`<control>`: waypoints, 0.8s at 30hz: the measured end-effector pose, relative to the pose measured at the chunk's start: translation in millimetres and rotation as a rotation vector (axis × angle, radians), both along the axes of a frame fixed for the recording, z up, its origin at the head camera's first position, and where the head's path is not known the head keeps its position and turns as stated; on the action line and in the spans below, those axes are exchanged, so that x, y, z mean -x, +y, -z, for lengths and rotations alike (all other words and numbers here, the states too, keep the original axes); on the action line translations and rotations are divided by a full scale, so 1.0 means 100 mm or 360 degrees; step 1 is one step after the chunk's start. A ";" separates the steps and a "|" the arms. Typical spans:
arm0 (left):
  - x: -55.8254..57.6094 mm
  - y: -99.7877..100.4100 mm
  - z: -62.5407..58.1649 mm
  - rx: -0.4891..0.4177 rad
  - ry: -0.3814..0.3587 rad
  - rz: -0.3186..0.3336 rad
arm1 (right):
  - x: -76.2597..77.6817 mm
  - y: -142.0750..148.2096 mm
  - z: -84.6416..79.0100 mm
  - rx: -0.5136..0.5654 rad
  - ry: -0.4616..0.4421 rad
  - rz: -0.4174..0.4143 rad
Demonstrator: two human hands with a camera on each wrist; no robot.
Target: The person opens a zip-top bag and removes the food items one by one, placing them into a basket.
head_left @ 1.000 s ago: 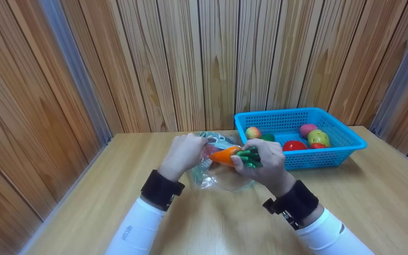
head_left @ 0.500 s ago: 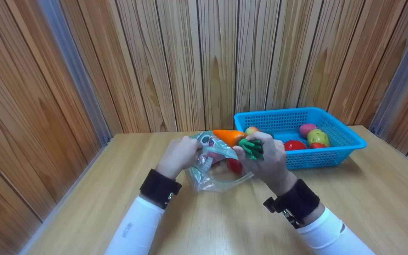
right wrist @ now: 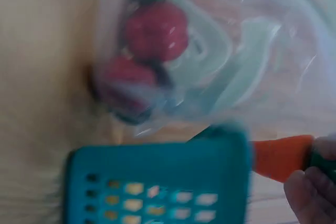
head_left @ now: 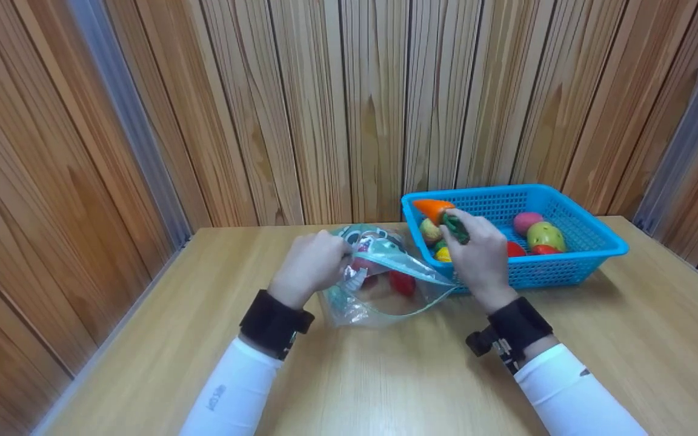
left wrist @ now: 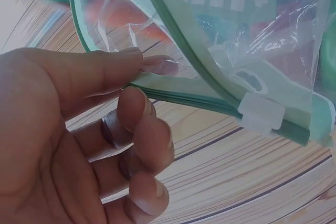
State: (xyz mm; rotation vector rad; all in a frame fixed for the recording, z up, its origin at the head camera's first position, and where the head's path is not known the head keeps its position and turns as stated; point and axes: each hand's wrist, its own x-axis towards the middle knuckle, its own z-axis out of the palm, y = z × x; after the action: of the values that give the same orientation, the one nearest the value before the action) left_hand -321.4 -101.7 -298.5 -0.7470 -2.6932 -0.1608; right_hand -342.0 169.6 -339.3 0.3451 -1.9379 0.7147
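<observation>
My left hand pinches the green zip edge of a clear plastic zip bag between thumb and index finger, other fingers curled loosely below. A white slider sits near one end of the zip, and the bag's mouth gapes toward me. Inside the bag lie red vegetables, one shaped like a bell pepper in the right wrist view. My right hand holds an orange carrot by its green top, tip pointing left, over the left end of the blue basket.
In the basket are a pink fruit, a yellow-green fruit, red pieces, and a yellow piece at the left. A wood-panelled wall stands behind the table.
My right hand has carried the carrot from the bag's mouth up and right to over the basket's left end. The left hand stays at the bag's edge, and the bag's opening shows more fully.
</observation>
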 end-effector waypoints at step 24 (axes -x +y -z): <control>-0.03 0.02 -0.02 -0.0085 0.0164 0.0093 | 0.05 0.10 0.06 -0.0026 -0.0123 0.0010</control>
State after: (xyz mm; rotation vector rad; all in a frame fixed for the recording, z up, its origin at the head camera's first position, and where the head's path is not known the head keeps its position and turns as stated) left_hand -318.2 -99.4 -296.8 -0.7957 -2.5612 -0.2018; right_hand -347.4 179.6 -344.9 0.3255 -2.0180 0.7173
